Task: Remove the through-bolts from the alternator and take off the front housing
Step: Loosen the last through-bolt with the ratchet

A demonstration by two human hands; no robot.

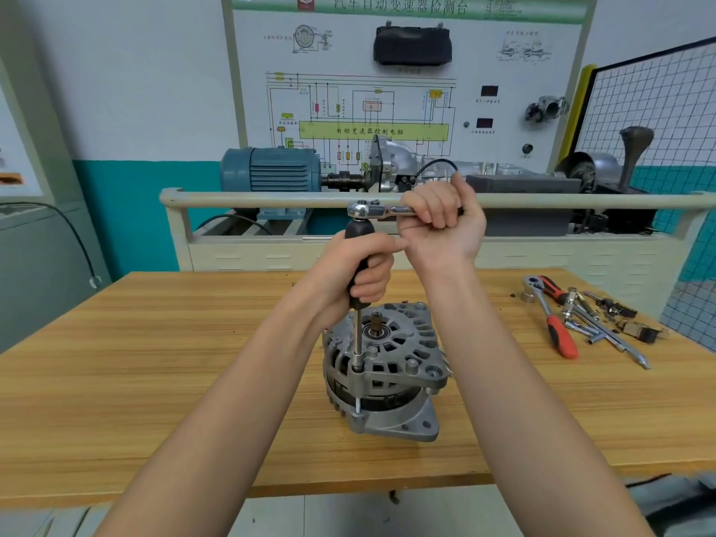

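The alternator (383, 372) sits upright on the wooden bench (155, 381), shaft end up, straight below both hands. One through-bolt (358, 405) shows in the gap between the housings on the near-left side, right under the tip of the tool. The front housing (391, 343) is on top and looks seated on the rest of the body.

Left hand (358, 271) is wrapped tight around the black handle of a socket driver (358, 304), fingers fully curled, holding it vertical. The steel shank runs down from that fist and its socket sits on a bolt head at the housing's left edge.

Right hand (441, 222) is just above and to the right of the left one, fist closed around the handle of a chrome ratchet (368, 209). The ratchet head sits on the top end of the driver handle, lying level.

Off to the right of both grips, well apart, there's a pile of loose tools (581, 319), including a red-handled ratchet. Beyond the hands stands a trainer rig with a blue motor (271, 174) and a wiring diagram board (387, 91).
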